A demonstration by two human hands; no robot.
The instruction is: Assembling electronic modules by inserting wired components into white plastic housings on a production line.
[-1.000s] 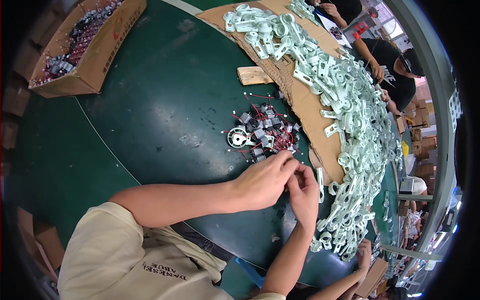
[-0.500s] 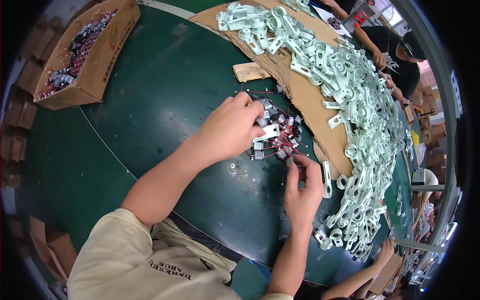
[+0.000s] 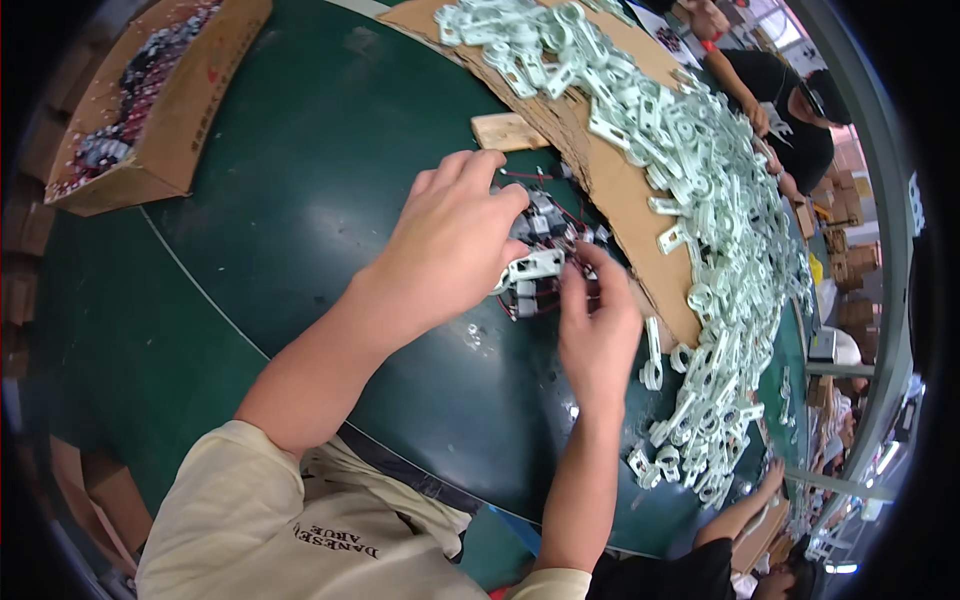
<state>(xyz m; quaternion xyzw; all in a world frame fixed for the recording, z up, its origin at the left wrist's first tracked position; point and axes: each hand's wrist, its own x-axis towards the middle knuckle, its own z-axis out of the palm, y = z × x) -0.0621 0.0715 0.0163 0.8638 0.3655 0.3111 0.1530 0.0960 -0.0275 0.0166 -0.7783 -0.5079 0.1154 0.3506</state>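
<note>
Fingers of the left hand (image 3: 452, 238) grip a pale bracket (image 3: 540, 265) at the near side of the loose motors (image 3: 540, 222) and their red wires (image 3: 530, 176). Those of the right hand (image 3: 600, 330) curl by its right end; blur makes it hard to tell whether they pinch anything. Holding the bracket lightly and steadily, wires clear, suits this best. Beyond, cardboard (image 3: 625, 215) bears heaped pale parts (image 3: 715, 240); a wooden block (image 3: 508, 131) lies on the green counter (image 3: 300, 180).

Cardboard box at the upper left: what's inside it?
The open cardboard box holds a heap of small grey and dark parts with reddish wires. The top layer hides whatever lies deeper, and the bottom cannot be seen.
</note>
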